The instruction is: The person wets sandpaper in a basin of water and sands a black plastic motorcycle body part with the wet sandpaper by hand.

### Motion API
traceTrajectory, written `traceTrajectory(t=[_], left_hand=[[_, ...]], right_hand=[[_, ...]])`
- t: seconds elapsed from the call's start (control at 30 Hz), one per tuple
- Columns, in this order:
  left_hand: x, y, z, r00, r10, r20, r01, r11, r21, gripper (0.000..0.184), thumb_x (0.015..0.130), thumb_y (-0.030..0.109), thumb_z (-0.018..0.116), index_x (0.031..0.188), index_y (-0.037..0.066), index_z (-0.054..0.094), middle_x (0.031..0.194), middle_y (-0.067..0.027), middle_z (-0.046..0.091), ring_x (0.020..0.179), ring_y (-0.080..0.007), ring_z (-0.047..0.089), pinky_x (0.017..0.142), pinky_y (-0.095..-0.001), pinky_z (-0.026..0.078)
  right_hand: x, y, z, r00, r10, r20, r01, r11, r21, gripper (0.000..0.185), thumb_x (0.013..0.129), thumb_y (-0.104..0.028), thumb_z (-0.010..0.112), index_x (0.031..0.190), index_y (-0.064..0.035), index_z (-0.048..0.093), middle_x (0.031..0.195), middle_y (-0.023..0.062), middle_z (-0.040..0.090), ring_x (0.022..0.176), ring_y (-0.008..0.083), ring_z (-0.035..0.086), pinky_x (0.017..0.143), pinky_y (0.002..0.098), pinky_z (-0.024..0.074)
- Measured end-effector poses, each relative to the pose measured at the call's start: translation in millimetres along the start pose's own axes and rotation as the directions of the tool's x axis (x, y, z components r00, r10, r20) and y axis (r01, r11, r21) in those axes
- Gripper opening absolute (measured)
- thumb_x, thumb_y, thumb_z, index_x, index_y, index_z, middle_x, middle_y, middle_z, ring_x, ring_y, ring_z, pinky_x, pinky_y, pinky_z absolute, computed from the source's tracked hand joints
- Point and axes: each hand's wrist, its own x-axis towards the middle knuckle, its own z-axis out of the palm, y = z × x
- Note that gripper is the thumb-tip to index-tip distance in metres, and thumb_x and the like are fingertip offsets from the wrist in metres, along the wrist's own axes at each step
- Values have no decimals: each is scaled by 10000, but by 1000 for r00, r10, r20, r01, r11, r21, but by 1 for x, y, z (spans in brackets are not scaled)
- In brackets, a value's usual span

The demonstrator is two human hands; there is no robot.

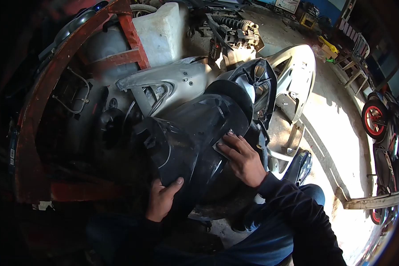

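Observation:
In front of me lies a black plastic motorcycle body panel [181, 153], curved and tilted, with dull and shiny patches. My left hand [162, 199] is closed on its near edge, thumb on top; the fingers beneath are hidden. On the right part of the panel my right hand [242, 158] presses with its fingers together over a small thin grey piece [219, 145]. That piece is mostly covered, and I cannot tell its material. Just beyond the panel are a silver-grey panel [181, 79] and another black, hollow panel [264, 82].
A red frame [33, 119] curves along the left. Pale panels [303, 66] stand behind the work, near a dusty engine part with a coil spring [232, 22]. To the right are sunlit floor [337, 128], a chair [357, 44] and a motorcycle wheel with a red rim [374, 116].

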Motion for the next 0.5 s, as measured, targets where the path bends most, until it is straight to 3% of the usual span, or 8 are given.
traceTrajectory(t=[0.03, 0.1, 0.17, 0.23, 0.3, 0.37, 0.43, 0.5], left_hand=[[-3, 1, 4, 994, 91, -60, -87, 994, 58, 246, 915, 188, 697, 801, -25, 649, 770, 18, 637, 716, -55, 558, 663, -242, 442], [-6, -7, -8, 990, 125, -62, -117, 986, 115, 310, 927, 233, 694, 745, -7, 621, 712, 40, 580, 676, -45, 501, 620, -245, 400], [-5, -9, -12, 984, 166, -58, -153, 972, 178, 379, 939, 278, 691, 689, 10, 594, 654, 63, 524, 635, -35, 444, 576, -248, 358], [-7, -7, -14, 965, 241, -107, -215, 954, 208, 417, 946, 282, 680, 644, 24, 552, 617, 80, 460, 615, -34, 394, 552, -260, 310], [-7, -11, -22, 967, 233, -102, -208, 955, 209, 428, 951, 283, 670, 637, 21, 543, 612, 86, 450, 614, -30, 386, 548, -258, 300], [-6, -9, -19, 976, 208, -68, -191, 961, 199, 426, 954, 283, 664, 645, 13, 549, 619, 86, 461, 619, -27, 394, 553, -253, 306], [-9, 1, -16, 970, 240, -21, -232, 953, 193, 392, 952, 276, 665, 687, 0, 583, 645, 83, 494, 641, -24, 418, 575, -245, 332], [-8, 0, -18, 969, 241, -47, -232, 961, 149, 252, 935, 256, 691, 888, 9, 684, 746, 55, 602, 733, -37, 499, 684, -228, 413]], right_hand=[[-4, -4, 0, 1000, -2, 1, 2, 1000, -2, 637, 701, 14, 654, 1326, -86, 573, 1421, 158, 499, 1340, 330, 478, 1119, 503, 361], [-19, -19, 4, 988, -133, 81, 132, 991, 14, 566, 738, -5, 658, 1295, -90, 598, 1418, 144, 507, 1367, 312, 454, 1133, 514, 335], [-20, -23, 2, 985, -151, 88, 148, 988, 40, 482, 805, -29, 655, 1283, -56, 597, 1395, 149, 536, 1366, 294, 460, 1132, 528, 327], [-11, -4, -9, 999, 2, -54, -10, 988, -154, 435, 853, -41, 652, 1283, -21, 589, 1365, 154, 569, 1346, 292, 485, 1118, 491, 360], [-6, 0, -15, 994, 11, -107, -16, 999, -41, 387, 877, -28, 636, 1261, -2, 596, 1338, 170, 587, 1323, 309, 505, 1105, 439, 398], [-17, -29, -4, 998, -60, -35, 66, 982, 178, 354, 888, -13, 619, 1242, -6, 609, 1336, 181, 584, 1318, 328, 505, 1101, 394, 416], [-22, -33, -3, 998, -54, 7, 51, 968, 247, 325, 916, -31, 602, 1238, 5, 607, 1329, 206, 580, 1312, 341, 507, 1126, 409, 390], [-9, 5, -13, 977, 200, -76, -154, 905, 398, 307, 934, -48, 610, 1238, 1, 613, 1335, 219, 573, 1328, 330, 493, 1119, 434, 394]])
